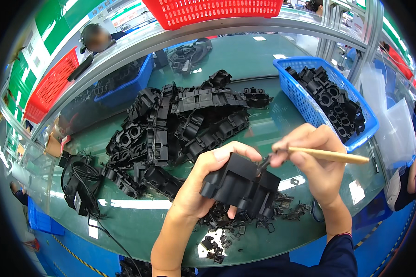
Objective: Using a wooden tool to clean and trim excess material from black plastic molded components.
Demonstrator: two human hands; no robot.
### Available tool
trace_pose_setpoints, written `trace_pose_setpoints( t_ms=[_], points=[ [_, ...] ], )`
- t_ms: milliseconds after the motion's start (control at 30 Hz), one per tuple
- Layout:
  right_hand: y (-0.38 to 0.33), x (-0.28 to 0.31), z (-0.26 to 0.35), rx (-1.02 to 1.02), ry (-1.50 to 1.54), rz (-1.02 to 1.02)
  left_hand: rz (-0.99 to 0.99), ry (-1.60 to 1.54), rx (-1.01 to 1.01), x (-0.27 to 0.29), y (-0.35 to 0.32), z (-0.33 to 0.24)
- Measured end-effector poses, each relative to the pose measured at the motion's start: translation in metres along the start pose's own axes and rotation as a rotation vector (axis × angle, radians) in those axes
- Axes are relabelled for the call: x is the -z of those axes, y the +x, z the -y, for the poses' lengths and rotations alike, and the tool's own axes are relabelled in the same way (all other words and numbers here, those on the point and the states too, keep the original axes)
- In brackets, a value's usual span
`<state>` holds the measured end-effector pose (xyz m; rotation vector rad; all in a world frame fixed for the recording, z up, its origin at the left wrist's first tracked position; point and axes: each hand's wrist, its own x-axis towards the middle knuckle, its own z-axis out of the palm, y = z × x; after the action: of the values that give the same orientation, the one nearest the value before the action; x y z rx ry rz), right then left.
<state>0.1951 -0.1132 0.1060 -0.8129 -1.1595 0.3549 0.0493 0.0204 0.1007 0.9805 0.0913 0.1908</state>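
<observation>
A black moulded plastic part (238, 184) with box-like hollows is tilted above the table, and my left hand (194, 189) is closed round its left side. In the pinched fingers of my right hand (319, 161) is a tool with a pale wooden handle (333, 155), which points off to the right. Its dark narrow tip (265, 162) meets the upper edge of the plastic part; the exact kind of tip is too small to tell. Below the part lie small black plastic scraps (226, 231), partly hidden by it and by my left hand.
A heap of similar black parts (171, 120) covers the table's middle and left. At the back right a blue basket (305, 104) holds more. A black cabled device (81, 184) lies at the left. Red baskets (212, 14) stand on the rail above; a person sits beyond it.
</observation>
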Motion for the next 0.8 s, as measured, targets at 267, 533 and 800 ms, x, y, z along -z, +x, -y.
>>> trace_pose_setpoints(
  t_ms=[267, 533, 800],
  points=[
    [0.008, 0.006, 0.028, 0.039, -0.299, 0.49, -0.115, 0.367, -0.448, -0.005, 0.005, 0.004],
    [0.01, 0.011, 0.024, -0.105, -0.245, 0.503, -0.123, 0.394, -0.488, 0.005, -0.023, 0.024],
    [-0.009, -0.02, 0.006, -0.569, 0.176, 0.15, -0.575, 0.895, -0.975, 0.007, -0.065, 0.077]
  ],
)
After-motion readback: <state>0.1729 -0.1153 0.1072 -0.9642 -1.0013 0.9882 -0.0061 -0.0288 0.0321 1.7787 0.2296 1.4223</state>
